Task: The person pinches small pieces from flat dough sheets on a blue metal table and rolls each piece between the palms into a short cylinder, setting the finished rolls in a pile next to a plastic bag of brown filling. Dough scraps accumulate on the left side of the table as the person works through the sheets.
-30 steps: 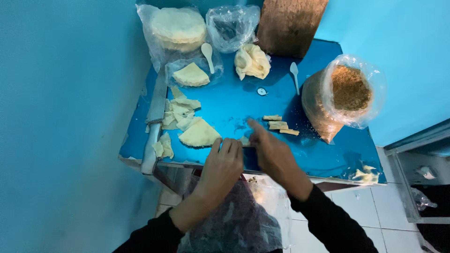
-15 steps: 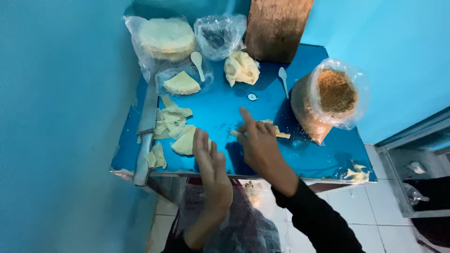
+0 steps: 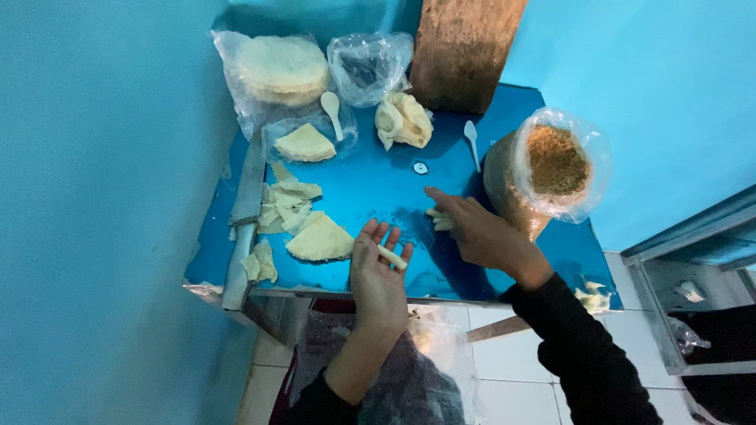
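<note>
We're mid-roll w/ our left hand [image 3: 378,275] open, palm up, a thin pale rolled pastry stick [image 3: 391,257] across its fingers, right hand [image 3: 480,232] flat on more pale sticks [image 3: 438,219] on the blue tabletop [image 3: 378,189], so prob it joins them next.

Rolled strips [image 3: 438,220] half under right hand [image 3: 480,233]

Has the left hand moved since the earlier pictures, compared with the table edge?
Yes. The left hand turned palm up with a small roll on its fingers, and stays by the table's near edge.
</note>
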